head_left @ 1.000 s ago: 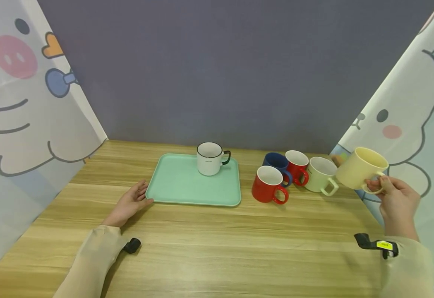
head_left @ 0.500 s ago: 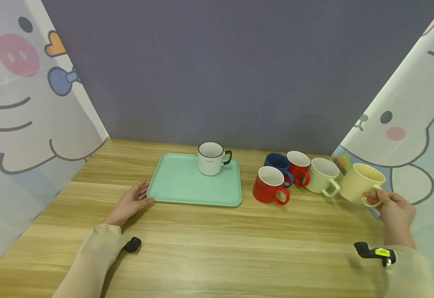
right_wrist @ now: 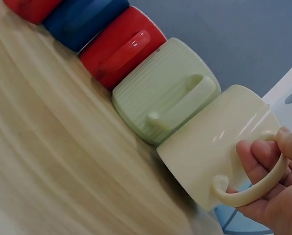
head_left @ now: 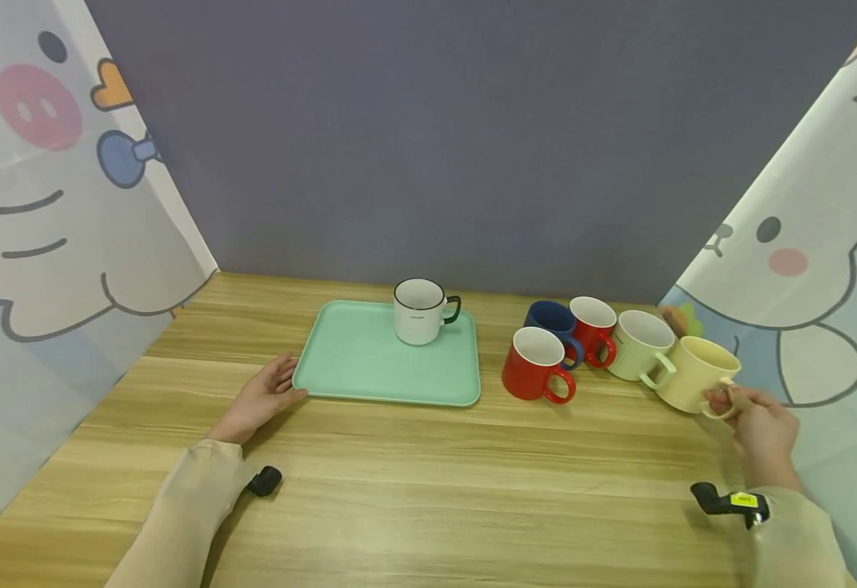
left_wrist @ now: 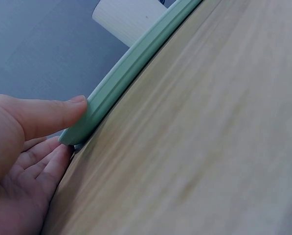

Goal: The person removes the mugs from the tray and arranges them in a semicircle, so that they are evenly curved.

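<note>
My right hand [head_left: 766, 429] grips the handle of a pale yellow mug [head_left: 695, 380] at the right end of a group of mugs. In the right wrist view the yellow mug [right_wrist: 224, 142] tilts a little, its side against the light green ribbed mug [right_wrist: 168, 93]. My left hand [head_left: 259, 400] holds the near left corner of a mint green tray [head_left: 377, 367]. The left wrist view has the thumb [left_wrist: 57, 115] on the tray's outer rim and the other fingers at the corner's underside. On the tray's back right stands a white mug [head_left: 418, 314] with a black rim and handle.
Left of the yellow mug stand the light green mug [head_left: 637, 347], a red mug [head_left: 586, 327], a blue mug [head_left: 546, 314] and a nearer red mug [head_left: 527, 371]. A grey panel [head_left: 428, 139] closes off the back. Printed cloth [head_left: 825, 343] borders the right side.
My right hand has brought the yellow mug down and to the left, from the air to beside the light green mug. My left hand stays at the tray corner.
</note>
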`<state>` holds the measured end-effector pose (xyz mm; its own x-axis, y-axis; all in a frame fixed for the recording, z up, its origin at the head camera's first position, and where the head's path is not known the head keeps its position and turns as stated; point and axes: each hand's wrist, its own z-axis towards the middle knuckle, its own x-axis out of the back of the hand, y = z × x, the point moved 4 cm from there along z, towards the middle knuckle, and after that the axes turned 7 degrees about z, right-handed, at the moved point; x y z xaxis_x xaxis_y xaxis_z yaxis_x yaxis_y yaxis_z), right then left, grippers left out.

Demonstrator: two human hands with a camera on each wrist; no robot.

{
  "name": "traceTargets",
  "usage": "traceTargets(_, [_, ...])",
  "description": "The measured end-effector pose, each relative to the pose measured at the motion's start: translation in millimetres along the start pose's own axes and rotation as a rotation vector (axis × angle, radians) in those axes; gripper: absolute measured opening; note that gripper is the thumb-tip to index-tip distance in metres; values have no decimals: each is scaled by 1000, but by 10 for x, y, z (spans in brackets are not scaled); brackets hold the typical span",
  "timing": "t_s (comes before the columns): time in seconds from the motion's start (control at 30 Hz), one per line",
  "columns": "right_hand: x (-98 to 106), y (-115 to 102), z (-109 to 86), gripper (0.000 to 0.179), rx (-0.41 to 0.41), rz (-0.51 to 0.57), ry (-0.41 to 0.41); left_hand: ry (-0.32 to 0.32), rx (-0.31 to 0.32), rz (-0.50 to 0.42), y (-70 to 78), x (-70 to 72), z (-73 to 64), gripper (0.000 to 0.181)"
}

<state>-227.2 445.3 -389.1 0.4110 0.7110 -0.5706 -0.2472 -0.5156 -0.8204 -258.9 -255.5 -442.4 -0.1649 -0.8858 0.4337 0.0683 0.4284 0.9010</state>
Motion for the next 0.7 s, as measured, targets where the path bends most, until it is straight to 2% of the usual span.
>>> traceTargets(0.17, [24,50,-5,35,-21,137,-68,-5,1,-3,8,-9,6,86])
traceTargets(0.23, [30,63,-3,34,-28,155,-83,-8,0,-4,8,-10,6,86])
traceTargets(0.37, [47,85,-2,32,-50,162,-133,-10,1,-7,13,-11,1,86])
traceTargets(0.7, [83,159,-3,33,-57,149,-324,-8,-3,0,10,2,-4,86])
